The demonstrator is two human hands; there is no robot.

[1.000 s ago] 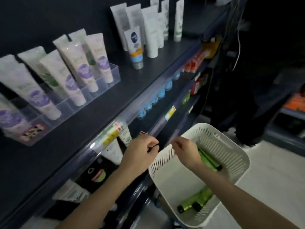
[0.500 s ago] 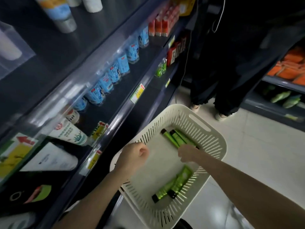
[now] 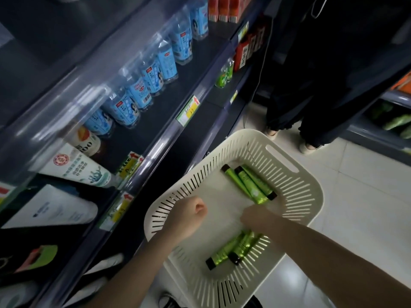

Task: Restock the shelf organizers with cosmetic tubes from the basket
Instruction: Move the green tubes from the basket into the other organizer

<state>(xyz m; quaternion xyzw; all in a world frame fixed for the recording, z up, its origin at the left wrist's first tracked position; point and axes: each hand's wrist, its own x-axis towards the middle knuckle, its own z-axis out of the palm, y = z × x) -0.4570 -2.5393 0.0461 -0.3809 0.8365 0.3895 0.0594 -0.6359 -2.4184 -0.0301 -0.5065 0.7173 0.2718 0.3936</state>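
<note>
A cream slotted basket [image 3: 311, 185] sits below me beside the shelving. Inside lie green cosmetic tubes with black caps: one cluster [image 3: 246, 181] near the far wall, another pair [image 3: 231, 247] near the front. My left hand [image 3: 189, 213] hovers over the basket's left side as a closed fist, with nothing visible in it. My right hand [image 3: 255, 216] reaches down between the two clusters, its fingers by the end of the far cluster; the back of the hand hides whether they grip a tube. The shelf organizers are out of view.
Dark shelves run along the left with blue-labelled bottles [image 3: 142, 85], white tubes [image 3: 73, 167] and yellow price tags [image 3: 189, 110]. Another person's legs [image 3: 289, 96] stand just beyond the basket. Pale tiled floor [image 3: 367, 196] lies to the right.
The view has tilted down from the top shelf with its organizers to the basket. My right hand has gone deeper into the basket toward the green tubes. The left hand stays a fist.
</note>
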